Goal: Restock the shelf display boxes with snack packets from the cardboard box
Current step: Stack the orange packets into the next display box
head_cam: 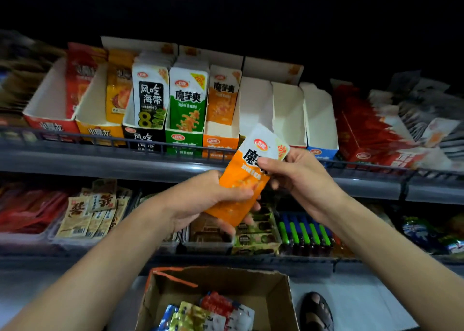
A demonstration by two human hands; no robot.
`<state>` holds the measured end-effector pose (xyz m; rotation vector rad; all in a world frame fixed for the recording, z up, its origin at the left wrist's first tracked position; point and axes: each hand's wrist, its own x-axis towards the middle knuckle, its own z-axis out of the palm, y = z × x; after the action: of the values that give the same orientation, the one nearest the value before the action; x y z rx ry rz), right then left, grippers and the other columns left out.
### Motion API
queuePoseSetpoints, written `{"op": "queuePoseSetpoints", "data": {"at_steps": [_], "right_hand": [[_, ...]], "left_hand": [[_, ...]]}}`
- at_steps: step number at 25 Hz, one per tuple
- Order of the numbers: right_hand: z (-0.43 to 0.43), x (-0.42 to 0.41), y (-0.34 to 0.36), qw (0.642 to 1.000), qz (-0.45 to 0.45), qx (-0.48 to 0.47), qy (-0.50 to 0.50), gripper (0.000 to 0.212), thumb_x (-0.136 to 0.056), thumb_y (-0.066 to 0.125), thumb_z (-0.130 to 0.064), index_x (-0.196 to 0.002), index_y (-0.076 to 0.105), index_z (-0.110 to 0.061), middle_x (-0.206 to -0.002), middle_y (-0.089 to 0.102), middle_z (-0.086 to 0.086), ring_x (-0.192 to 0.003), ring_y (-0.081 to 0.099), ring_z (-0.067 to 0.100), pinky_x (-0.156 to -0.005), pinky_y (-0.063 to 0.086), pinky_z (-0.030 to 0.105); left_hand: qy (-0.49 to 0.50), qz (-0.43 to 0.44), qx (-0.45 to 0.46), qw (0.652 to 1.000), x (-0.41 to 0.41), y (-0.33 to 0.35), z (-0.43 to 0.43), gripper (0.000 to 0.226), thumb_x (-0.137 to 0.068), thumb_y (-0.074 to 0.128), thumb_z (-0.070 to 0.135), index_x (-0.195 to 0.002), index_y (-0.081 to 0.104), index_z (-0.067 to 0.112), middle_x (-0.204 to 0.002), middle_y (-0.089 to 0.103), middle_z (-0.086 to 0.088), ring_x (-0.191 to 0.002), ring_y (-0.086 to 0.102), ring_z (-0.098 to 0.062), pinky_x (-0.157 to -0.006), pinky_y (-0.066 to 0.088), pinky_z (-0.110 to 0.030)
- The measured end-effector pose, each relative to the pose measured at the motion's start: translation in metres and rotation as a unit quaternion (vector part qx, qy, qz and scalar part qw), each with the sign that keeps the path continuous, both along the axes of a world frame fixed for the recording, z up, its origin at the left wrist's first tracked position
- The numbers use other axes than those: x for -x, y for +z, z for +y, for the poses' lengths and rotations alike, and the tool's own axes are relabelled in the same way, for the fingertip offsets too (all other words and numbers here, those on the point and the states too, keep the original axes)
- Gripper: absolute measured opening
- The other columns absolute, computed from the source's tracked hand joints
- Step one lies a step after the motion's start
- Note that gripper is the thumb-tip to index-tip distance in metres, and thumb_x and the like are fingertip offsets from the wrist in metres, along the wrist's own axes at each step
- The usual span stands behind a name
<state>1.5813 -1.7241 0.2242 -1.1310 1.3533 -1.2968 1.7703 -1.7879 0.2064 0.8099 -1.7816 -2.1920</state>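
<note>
Far up and to the left of the left hand [200,200], a red display box [50,122] sits on the top shelf [75,160]. Red packets stand at the back of it. Next to it is a yellow display box [100,131] with yellow packets at its back. Level with the left hand and well to its left, tan packets [85,212] lie on the lower shelf. Up on the top shelf come a black display box [143,137] and a green display box [183,141], both full to the front. Right above the left hand is the orange display box [219,142]. Its orange packets stand at the back, and the front part shows white card.

The left hand has its fingers curled round the bottom end of an orange packet [241,182], with the thumb on top. The packet leans up to the right. The right hand [301,182] pinches the white top end of the same packet, thumb on the front. The packet is in the air in front of the top shelf, just below and a bit right of the orange display box.

Just above the right hand is a blue display box [321,152] with white walls.

Below both hands, the cardboard box [226,279] is open, with mixed snack packets [208,313] inside. Below the right arm, beside the box, is a foot in a dark sandal [316,310].
</note>
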Motion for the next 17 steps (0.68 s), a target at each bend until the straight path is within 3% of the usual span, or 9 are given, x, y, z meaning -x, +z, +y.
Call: {"op": "queuePoseSetpoints", "data": {"at_steps": [4, 6, 8, 10, 12, 14, 17], "right_hand": [[-0.032, 0.006, 0.036, 0.996, 0.002, 0.061, -0.06, 0.011, -0.089, 0.066, -0.011, -0.099, 0.067, -0.005, -0.079, 0.073, 0.0, -0.063, 0.065, 0.006, -0.053, 0.05, 0.014], [-0.052, 0.014, 0.053, 0.992, -0.004, 0.081, -0.101, 0.018, -0.09, 0.066, -0.011, -0.106, 0.064, -0.003, -0.079, 0.073, -0.001, -0.064, 0.066, 0.005, -0.054, 0.051, 0.014], [-0.074, 0.023, 0.069, 0.985, 0.001, 0.107, -0.136, 0.016, -0.092, 0.065, -0.01, -0.107, 0.063, -0.003, -0.079, 0.072, -0.001, -0.065, 0.066, 0.004, -0.054, 0.05, 0.014], [-0.097, 0.028, 0.08, 0.979, 0.03, 0.138, -0.15, 0.01, -0.092, 0.065, -0.009, -0.102, 0.063, -0.006, -0.083, 0.07, 0.001, -0.067, 0.066, 0.005, -0.055, 0.05, 0.015], [-0.119, 0.028, 0.082, 0.974, 0.077, 0.154, -0.148, 0.013, -0.091, 0.066, -0.008, -0.104, 0.064, -0.005, -0.087, 0.069, 0.004, -0.07, 0.066, 0.008, -0.057, 0.051, 0.017], [-0.135, 0.024, 0.08, 0.97, 0.138, 0.152, -0.133, 0.015, -0.089, 0.068, -0.007, -0.103, 0.064, -0.007, -0.09, 0.069, 0.003, -0.072, 0.066, 0.008, -0.058, 0.052, 0.018], [-0.155, 0.017, 0.076, 0.962, 0.215, 0.137, -0.102, 0.022, -0.087, 0.071, -0.006, -0.106, 0.063, -0.01, -0.098, 0.07, 0.002, -0.077, 0.068, 0.005, -0.061, 0.055, 0.018]], "left_hand": [[0.19, 0.039, 0.097, 0.976, 0.008, 0.018, -0.016, 0.023, -0.088, 0.067, 0.028, -0.107, 0.065, 0.015, -0.097, 0.074, -0.003, -0.086, 0.072, -0.018, -0.071, 0.059, -0.038], [0.264, 0.0, 0.24, 0.934, 0.008, 0.021, -0.027, 0.022, -0.089, 0.066, 0.034, -0.107, 0.065, 0.021, -0.102, 0.071, 0.003, -0.09, 0.068, -0.014, -0.078, 0.056, -0.043], [0.294, -0.152, 0.46, 0.824, 0.007, 0.018, -0.038, 0.033, -0.091, 0.061, 0.045, -0.119, 0.06, 0.029, -0.119, 0.062, 0.007, -0.108, 0.058, -0.015, -0.089, 0.049, -0.039], [0.288, -0.252, 0.59, 0.711, 0.006, 0.012, -0.047, 0.042, -0.094, 0.055, 0.046, -0.132, 0.053, 0.029, -0.132, 0.051, 0.001, -0.12, 0.045, -0.02, -0.097, 0.04, -0.037], [0.274, -0.275, 0.647, 0.656, 0.006, 0.006, -0.056, 0.041, -0.094, 0.054, 0.044, -0.131, 0.057, 0.025, -0.131, 0.052, -0.004, -0.118, 0.042, -0.023, -0.098, 0.038, -0.037], [0.268, -0.274, 0.667, 0.638, 0.007, 0.002, -0.063, 0.036, -0.094, 0.054, 0.042, -0.123, 0.065, 0.024, -0.125, 0.058, -0.003, -0.11, 0.043, -0.023, -0.094, 0.04, -0.037], [0.269, -0.271, 0.655, 0.652, 0.007, 0.004, -0.068, 0.032, -0.096, 0.052, 0.041, -0.117, 0.069, 0.025, -0.122, 0.062, 0.0, -0.104, 0.042, -0.02, -0.09, 0.04, -0.036]]}}
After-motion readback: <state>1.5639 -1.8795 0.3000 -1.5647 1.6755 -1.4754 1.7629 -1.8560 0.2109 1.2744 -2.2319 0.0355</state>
